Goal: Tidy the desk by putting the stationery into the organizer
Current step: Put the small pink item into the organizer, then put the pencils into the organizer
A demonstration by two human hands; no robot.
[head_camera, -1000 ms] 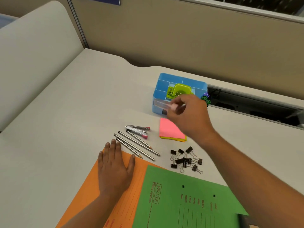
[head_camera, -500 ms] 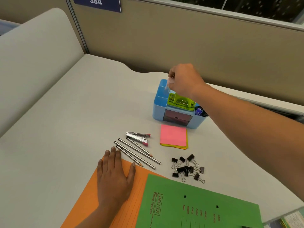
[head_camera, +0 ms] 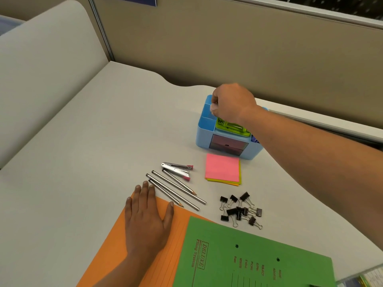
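Observation:
The blue organizer stands at the back of the desk with a lime-green hole punch in its top. My right hand hovers over the organizer's back-left compartments, fingers curled, pinching a small whitish item that is mostly hidden by the fingers. Flat on the orange folder lies my left hand, fingers straight. On the desk lie several pencils, a silver stapler with pink ends, a pink and yellow sticky-note pad and several black binder clips.
A green folder overlaps the orange one at the near edge. Beige partition walls close the back and left of the desk. The desk's right edge curves away near my right forearm.
My right hand carried the small whitish item from in front of the organizer up over it, then lowered slightly toward its back-left compartments. My left hand stayed flat on the orange folder.

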